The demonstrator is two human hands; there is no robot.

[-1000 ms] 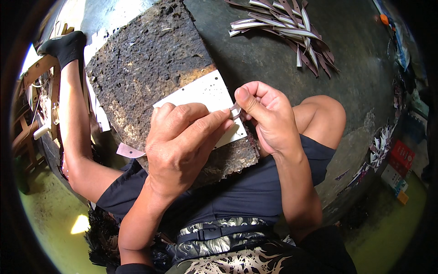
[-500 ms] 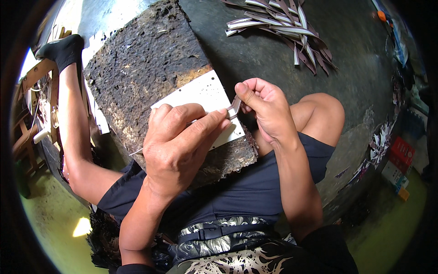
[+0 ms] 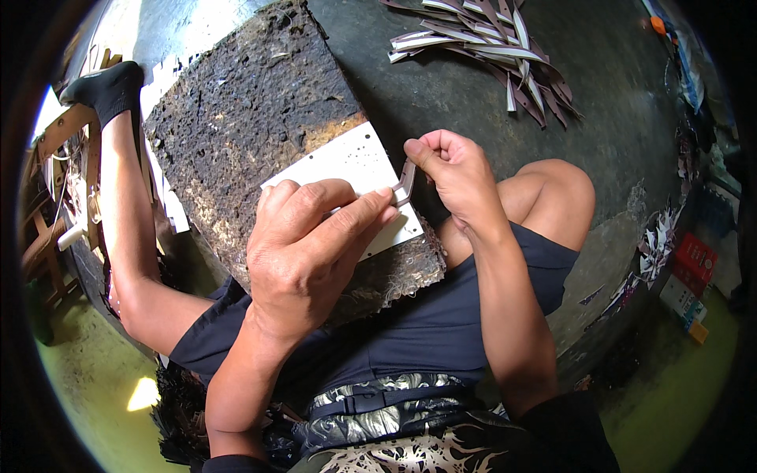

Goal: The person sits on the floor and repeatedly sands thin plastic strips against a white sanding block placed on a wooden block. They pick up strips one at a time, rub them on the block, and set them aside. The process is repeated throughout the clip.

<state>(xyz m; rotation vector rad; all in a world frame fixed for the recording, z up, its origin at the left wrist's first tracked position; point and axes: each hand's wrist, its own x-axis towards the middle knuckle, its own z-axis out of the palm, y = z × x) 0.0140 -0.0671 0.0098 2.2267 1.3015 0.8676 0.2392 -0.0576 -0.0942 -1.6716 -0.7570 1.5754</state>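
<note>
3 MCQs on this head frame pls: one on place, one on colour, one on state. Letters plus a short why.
1. Where does the pile of cut strips lie?
A. On the dark floor beyond the slab, near the top of the view
B. On the person's lap
C. Under the left hand

2. What colour is the flat sheet on the rough dark slab?
A. Red
B. White
C. Green

3. What is the right hand doing?
A. Resting open on the knee
B. Pinching a thin bent strip at the sheet's edge
C. Gripping the black sock

Answers:
1 A: the strips lie fanned out on the floor past the slab's far side.
2 B: the sheet is pale white against the dark slab.
3 B: thumb and fingers close on the strip, while the left hand presses on the sheet.
</note>
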